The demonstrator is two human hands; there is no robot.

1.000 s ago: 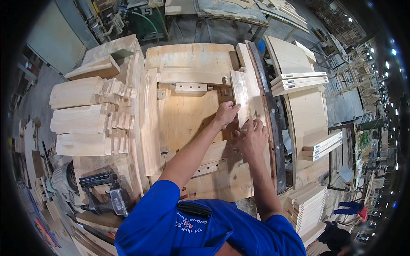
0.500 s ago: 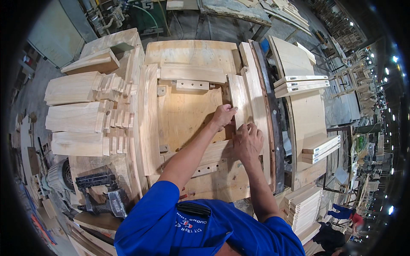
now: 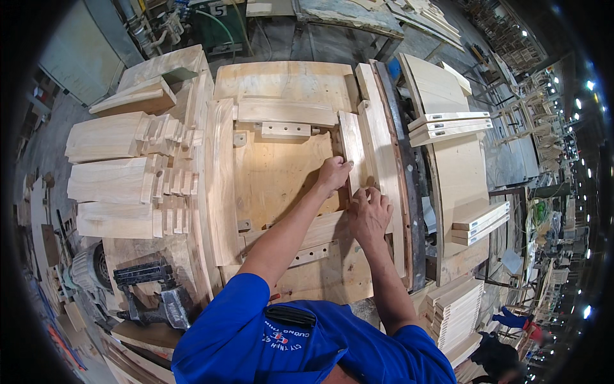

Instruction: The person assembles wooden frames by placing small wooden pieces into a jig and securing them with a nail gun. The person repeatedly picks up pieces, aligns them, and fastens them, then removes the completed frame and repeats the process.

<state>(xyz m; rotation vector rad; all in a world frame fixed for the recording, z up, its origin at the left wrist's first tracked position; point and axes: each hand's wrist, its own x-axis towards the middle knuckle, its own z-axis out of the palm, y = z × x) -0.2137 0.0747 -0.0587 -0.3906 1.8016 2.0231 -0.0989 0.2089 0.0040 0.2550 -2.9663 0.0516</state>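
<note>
A rectangular frame of pale wooden pieces lies on a plywood board (image 3: pixel 281 83). Its right side is a wooden rail (image 3: pixel 350 136). My left hand (image 3: pixel 334 175) is closed on the rail's inner edge, thumb on top. Nearer to me, my right hand (image 3: pixel 371 216) has its curled fingers on the same rail, by the corner with the near crosspiece (image 3: pixel 326 229); the hand covers that joint. The far crosspiece (image 3: pixel 288 113) and the left side piece (image 3: pixel 222 179) lie around the opening. Small drilled blocks (image 3: pixel 286 130) sit against the crosspieces.
Curved, tenoned wooden parts (image 3: pixel 105 179) are piled on the left. A nail gun (image 3: pixel 157 297) lies at the near left. On the right, past a dark metal bar (image 3: pixel 409 185), slotted wooden strips (image 3: pixel 480 224) rest on a panel. A stack of slats (image 3: pixel 457 313) stands at the near right.
The whole view has shifted very slightly. Both hands stay at the same rail, and the frame pieces keep their places.
</note>
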